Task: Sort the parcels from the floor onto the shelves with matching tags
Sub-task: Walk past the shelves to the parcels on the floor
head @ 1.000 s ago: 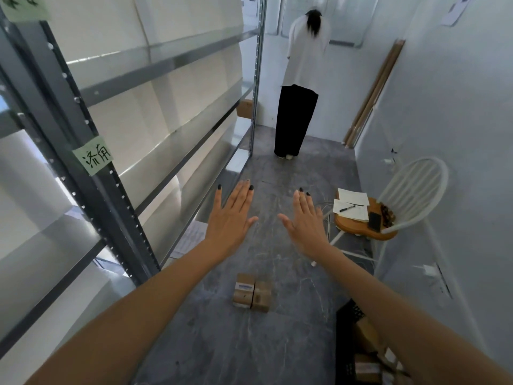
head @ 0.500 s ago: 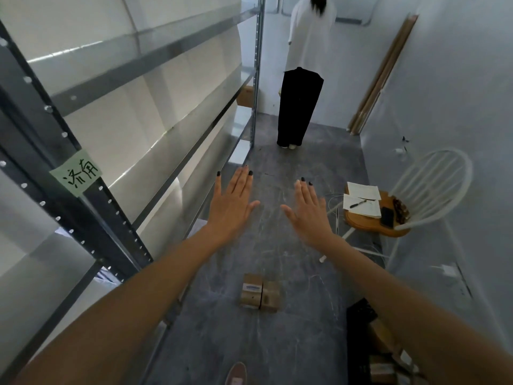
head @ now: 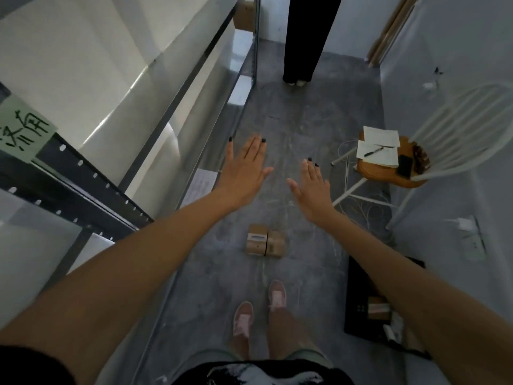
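Two small brown cardboard parcels (head: 265, 240) lie side by side, touching, in the middle of the grey concrete floor (head: 305, 107), just ahead of the person's pink shoes (head: 244, 318). Both arms reach out over them. The left hand (head: 244, 169) and the right hand (head: 313, 187) are spread flat, fingers straight, palms down, a gap between them. They hold nothing and touch nothing. Along the floor's left edge runs the grey metal shelving (head: 194, 79), with a green paper tag (head: 22, 129) stuck on its dark upright. At the right edge a black crate (head: 358, 301) holds more cardboard parcels. A white spindle-back chair (head: 458, 129) stands further along that edge.
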Demonstrator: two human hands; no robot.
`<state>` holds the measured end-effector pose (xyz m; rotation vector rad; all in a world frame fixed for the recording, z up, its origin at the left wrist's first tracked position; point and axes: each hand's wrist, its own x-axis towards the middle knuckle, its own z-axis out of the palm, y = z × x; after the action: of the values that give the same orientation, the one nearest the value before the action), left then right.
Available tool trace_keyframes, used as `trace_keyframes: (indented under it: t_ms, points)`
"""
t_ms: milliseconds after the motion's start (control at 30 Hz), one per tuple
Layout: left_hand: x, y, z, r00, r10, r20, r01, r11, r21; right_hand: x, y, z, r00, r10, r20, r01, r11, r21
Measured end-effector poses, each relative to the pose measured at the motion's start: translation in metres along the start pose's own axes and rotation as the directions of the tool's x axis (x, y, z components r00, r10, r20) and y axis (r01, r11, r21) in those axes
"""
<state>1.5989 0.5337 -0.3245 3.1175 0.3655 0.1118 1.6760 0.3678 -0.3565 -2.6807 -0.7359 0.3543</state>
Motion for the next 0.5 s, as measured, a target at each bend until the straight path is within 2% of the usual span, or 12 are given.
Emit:
trace_keyframes:
  t_ms: [200,267,333,433,500]
  points:
    - [0.041,0.013,0.032,0.997,-0.026,0.072,0.029,0.999,-0.043,0.043,0.022,0.017,0.989,0.026,0.144,-0.039,0.995,0.087]
    - [0.053,0.015,0.047,0.991,-0.055,0.122,0.06,0.997,-0.042,0.054,0.03,0.02,0.981,-0.012,0.195,-0.016,0.99,0.142]
    - [0.081,0.022,0.081,0.963,-0.117,0.242,0.138,0.988,-0.073,0.092,0.055,0.041,0.947,-0.027,0.319,-0.033,0.983,0.181]
    - [0.098,0.028,0.098,0.953,-0.131,0.272,0.166,0.98,-0.109,0.111,0.066,0.049,0.934,-0.004,0.358,-0.077,0.974,0.212]
    - [0.101,0.036,0.099,0.965,-0.111,0.236,0.15,0.977,-0.154,0.113,0.068,0.051,0.942,0.02,0.335,-0.114,0.958,0.262]
